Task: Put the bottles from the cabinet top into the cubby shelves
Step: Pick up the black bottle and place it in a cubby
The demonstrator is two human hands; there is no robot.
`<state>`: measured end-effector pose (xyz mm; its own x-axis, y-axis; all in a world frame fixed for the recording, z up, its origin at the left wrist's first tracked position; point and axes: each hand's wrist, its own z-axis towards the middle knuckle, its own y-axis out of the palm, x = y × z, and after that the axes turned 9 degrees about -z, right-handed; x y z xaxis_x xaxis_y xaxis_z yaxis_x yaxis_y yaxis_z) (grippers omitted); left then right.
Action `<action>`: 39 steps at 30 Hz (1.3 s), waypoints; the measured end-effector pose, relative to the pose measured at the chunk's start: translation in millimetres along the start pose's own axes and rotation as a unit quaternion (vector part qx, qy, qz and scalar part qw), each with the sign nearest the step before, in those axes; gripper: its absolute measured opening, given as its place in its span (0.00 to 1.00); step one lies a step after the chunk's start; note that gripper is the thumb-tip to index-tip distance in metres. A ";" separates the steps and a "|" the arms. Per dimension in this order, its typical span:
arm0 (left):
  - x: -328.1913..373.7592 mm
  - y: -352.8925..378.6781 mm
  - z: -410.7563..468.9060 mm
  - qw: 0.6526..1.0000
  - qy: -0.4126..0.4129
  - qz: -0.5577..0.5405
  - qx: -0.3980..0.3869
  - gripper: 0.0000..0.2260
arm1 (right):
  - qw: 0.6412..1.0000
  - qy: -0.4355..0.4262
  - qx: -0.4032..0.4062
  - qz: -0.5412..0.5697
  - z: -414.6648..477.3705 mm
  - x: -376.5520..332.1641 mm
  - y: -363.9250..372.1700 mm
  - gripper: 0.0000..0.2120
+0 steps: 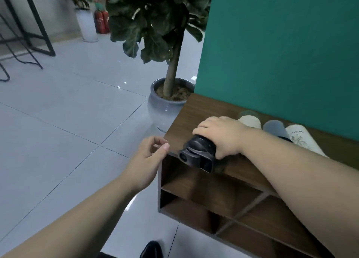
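Right hand (221, 135) grips black bottle (200, 152), perhaps hiding others behind.

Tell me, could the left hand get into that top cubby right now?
Probably yes. The left hand is empty, fingers loosely open, hovering at the cabinet's front corner, and the top cubby just beside it looks open, with nothing blocking its mouth.
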<state>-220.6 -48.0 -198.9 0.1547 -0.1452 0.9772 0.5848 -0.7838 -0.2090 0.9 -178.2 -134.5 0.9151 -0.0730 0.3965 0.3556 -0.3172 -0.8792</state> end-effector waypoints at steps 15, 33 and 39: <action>-79.7 -22.2 -102.1 0.984 -0.098 0.096 -0.116 0.10 | 0.873 0.129 0.085 0.462 -93.6 -183.7 16.2 0.35; -237.9 92.0 41.8 0.983 -0.135 0.068 -0.107 0.28 | 0.648 0.327 0.060 0.685 46.5 -164.3 216.1 0.30; -272.2 107.7 59.4 0.987 -0.137 0.065 -0.044 0.24 | 0.597 0.369 0.096 0.706 67.4 -163.1 236.1 0.29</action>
<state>-152.5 -57.0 -489.5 0.4415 -0.0890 0.8929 0.4754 -0.8207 -0.3169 -51.6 -177.5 -424.6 0.0206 -0.5587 -0.8291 -0.5916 0.6617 -0.4606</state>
